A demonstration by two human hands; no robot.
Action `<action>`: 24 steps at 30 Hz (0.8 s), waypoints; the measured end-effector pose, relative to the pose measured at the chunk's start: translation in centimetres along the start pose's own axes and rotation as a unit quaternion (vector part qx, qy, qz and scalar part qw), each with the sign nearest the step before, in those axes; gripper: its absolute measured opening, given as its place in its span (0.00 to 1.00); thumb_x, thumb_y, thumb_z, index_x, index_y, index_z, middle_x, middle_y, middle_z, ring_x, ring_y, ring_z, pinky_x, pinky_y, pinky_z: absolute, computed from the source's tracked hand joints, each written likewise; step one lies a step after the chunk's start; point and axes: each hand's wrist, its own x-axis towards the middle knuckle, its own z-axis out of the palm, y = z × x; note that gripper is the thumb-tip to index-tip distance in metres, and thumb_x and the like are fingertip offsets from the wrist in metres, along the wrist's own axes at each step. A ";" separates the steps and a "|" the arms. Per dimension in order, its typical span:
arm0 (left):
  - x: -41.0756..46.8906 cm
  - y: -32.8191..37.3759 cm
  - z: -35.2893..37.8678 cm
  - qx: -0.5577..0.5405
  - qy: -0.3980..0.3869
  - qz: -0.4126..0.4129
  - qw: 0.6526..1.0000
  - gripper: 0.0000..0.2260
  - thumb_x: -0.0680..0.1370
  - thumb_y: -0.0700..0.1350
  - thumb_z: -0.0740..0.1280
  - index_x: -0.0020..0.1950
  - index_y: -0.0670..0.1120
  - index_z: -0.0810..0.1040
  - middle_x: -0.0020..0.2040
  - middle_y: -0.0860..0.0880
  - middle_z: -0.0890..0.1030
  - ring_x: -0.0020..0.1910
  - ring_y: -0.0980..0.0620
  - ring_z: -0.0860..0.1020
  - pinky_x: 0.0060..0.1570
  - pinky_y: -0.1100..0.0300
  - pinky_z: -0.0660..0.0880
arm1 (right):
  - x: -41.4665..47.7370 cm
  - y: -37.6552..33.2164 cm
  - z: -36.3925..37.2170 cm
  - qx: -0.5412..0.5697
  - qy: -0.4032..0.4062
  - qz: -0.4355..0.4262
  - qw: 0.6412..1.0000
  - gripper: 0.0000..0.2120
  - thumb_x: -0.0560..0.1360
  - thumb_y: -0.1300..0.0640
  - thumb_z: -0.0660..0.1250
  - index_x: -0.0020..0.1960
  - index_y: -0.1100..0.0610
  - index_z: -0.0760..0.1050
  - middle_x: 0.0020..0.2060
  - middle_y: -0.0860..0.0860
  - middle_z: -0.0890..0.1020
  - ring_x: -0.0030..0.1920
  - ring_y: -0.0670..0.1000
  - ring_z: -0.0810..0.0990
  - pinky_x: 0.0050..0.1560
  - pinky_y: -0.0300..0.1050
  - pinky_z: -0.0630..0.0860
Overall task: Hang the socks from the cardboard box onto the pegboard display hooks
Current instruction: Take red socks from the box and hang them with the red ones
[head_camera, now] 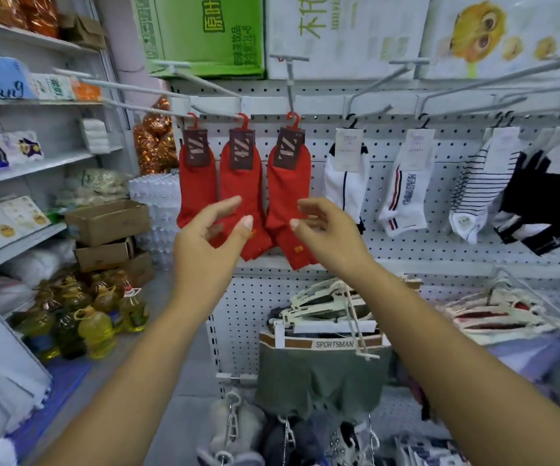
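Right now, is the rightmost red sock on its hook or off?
On: the rightmost red sock hangs by its red hanger from the hook.

You face a white pegboard (pixel 319 136) dotted all over with small dark holes. On its left part hang three red socks (pixel 241 196), each on a red hanger (pixel 292 118) with a dark maroon card (pixel 241 149) bearing pale slanted stripes. Towards the pegboard's right end you see a plain white sock (pixel 346 186) with one thin black line, a banded white sock (pixel 406 196) with red and navy stripes, a striped sock (pixel 477 186) in black and white, and a black sock (pixel 540 203) with white patches. Above the pegboard sit a bright green carton (pixel 204 31) and a white carton (pixel 339 28) lettered in green. Low on the pegboard hang olive-green briefs (pixel 319 381) with a white-and-brown waistband. Left of the pegboard stand yellow oil bottles (pixel 97 331) and brown cardboard boxes (pixel 107 222).
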 end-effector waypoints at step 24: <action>-46.8 10.3 26.2 0.036 -0.501 -0.159 0.850 0.16 0.78 0.48 0.74 0.66 0.51 0.80 0.63 0.56 0.81 0.61 0.58 0.77 0.62 0.59 0.74 | -57.3 14.7 -28.9 -0.201 0.193 0.358 0.891 0.18 0.78 0.55 0.72 0.65 0.59 0.77 0.61 0.53 0.82 0.62 0.53 0.80 0.61 0.40 0.71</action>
